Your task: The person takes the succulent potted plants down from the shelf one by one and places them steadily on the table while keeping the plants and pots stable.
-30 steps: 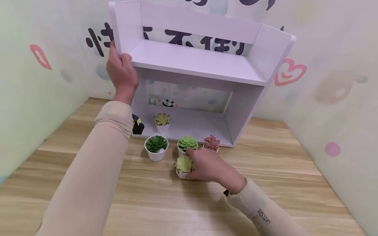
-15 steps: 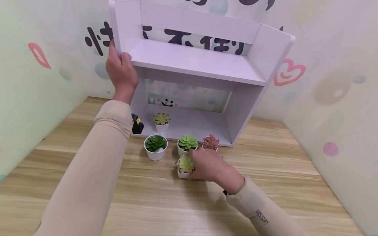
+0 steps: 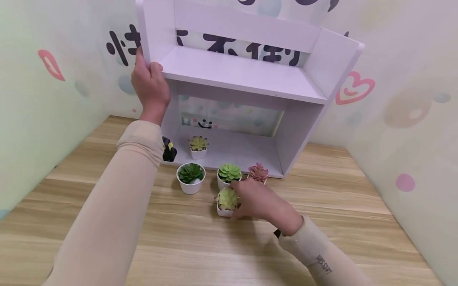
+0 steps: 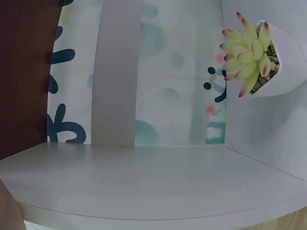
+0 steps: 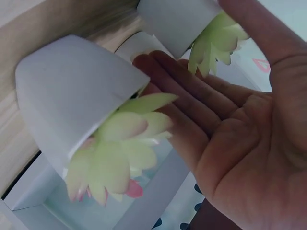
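My left hand (image 3: pixel 152 85) grips the left side panel of a white two-tier shelf (image 3: pixel 247 79), its thumb at the front edge. My right hand (image 3: pixel 262 203) lies around the right side of a pale green succulent in a white square pot (image 3: pixel 225 213), thumb near the pot's lower front. In the right wrist view the palm faces the camera and the fingers (image 5: pixel 192 86) are loosely extended. Another white pot with a pink-tipped succulent (image 5: pixel 112 148) stands close to that palm. A green succulent (image 3: pixel 229 172) and a pink succulent (image 3: pixel 258 172) stand just behind my right hand.
A yellow-green potted succulent (image 3: pixel 198 143) stands on the lower shelf, left side. Beside it is a black object with a yellow detail (image 3: pixel 169 150), partly hidden by my left sleeve. A dark green plant in a round white pot (image 3: pixel 191 186) stands on the wooden table (image 3: pixel 189 246).
My right thumb has drawn slightly rightward from the front of the pale succulent's pot. The pot stays nearly in place. My left hand keeps its grip on the shelf; the view has shifted slightly.
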A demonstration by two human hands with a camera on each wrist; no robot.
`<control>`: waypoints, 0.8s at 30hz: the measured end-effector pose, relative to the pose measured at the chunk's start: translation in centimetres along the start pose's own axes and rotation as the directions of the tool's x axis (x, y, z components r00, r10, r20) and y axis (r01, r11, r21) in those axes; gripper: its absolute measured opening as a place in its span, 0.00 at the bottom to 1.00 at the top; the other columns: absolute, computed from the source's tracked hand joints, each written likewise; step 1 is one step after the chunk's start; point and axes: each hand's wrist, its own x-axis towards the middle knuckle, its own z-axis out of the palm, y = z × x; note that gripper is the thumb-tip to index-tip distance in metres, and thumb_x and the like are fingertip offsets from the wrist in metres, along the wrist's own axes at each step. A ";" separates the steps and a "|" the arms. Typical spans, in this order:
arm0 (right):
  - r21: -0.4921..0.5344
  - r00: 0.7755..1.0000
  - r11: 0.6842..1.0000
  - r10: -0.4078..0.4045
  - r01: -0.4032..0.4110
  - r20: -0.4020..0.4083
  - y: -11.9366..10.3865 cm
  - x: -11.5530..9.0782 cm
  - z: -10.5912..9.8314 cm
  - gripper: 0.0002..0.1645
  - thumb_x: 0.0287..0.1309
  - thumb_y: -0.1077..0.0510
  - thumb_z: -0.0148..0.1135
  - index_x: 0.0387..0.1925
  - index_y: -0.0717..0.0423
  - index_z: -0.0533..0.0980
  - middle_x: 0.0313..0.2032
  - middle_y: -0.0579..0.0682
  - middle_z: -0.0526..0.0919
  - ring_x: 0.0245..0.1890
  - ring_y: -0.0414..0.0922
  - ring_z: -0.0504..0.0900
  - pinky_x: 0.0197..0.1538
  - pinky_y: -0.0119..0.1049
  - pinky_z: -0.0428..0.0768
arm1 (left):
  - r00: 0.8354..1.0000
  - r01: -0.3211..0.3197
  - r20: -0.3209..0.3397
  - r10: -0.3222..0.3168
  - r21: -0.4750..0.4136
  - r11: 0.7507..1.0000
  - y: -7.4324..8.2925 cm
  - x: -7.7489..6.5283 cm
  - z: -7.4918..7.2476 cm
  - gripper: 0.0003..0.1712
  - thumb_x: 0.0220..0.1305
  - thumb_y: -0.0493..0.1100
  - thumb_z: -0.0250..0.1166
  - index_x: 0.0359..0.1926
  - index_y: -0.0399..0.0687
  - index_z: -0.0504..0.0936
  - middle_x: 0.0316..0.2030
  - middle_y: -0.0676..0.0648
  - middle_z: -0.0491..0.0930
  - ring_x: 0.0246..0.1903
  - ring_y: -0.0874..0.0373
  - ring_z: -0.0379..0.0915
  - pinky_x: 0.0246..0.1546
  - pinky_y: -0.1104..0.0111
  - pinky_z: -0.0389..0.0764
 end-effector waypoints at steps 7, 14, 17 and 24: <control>-0.006 1.000 1.000 -0.004 0.004 0.021 0.0 -0.3 -0.5 0.41 0.37 0.48 0.85 0.54 0.59 0.79 0.41 0.50 0.87 0.40 0.43 0.82 0.49 0.42 0.82 | 1.000 -0.001 -0.002 0.001 -0.012 1.000 0.0 0.0 0.0 0.31 0.66 0.39 0.42 0.69 0.47 0.71 0.62 0.50 0.81 0.57 0.66 0.76 0.55 0.79 0.71; 0.015 0.999 0.999 -0.032 0.032 0.009 -0.4 -0.7 -1.9 0.41 0.38 0.48 0.85 0.56 0.59 0.80 0.47 0.51 0.88 0.44 0.45 0.85 0.50 0.41 0.82 | 1.000 0.007 0.002 -0.007 -0.005 1.000 -0.1 0.1 0.0 0.31 0.66 0.39 0.42 0.69 0.48 0.71 0.60 0.48 0.82 0.55 0.64 0.77 0.55 0.76 0.72; -0.018 0.997 0.997 -0.075 0.075 -0.012 -0.5 -0.8 -2.6 0.39 0.38 0.47 0.84 0.53 0.58 0.81 0.44 0.49 0.89 0.38 0.42 0.84 0.44 0.36 0.81 | 1.000 0.006 0.005 -0.006 -0.004 1.000 -0.1 0.1 -0.1 0.31 0.66 0.39 0.42 0.69 0.48 0.71 0.61 0.49 0.82 0.56 0.64 0.77 0.55 0.77 0.72; -0.069 0.984 0.984 -0.168 0.164 -0.059 -0.8 -0.7 -3.7 0.23 0.41 0.49 0.83 0.32 0.53 0.78 0.21 0.41 0.67 0.23 0.37 0.62 0.29 0.30 0.64 | 1.000 0.002 0.014 -0.002 -0.010 1.000 0.0 0.1 -0.1 0.31 0.66 0.39 0.42 0.69 0.47 0.71 0.61 0.49 0.82 0.57 0.64 0.77 0.54 0.77 0.71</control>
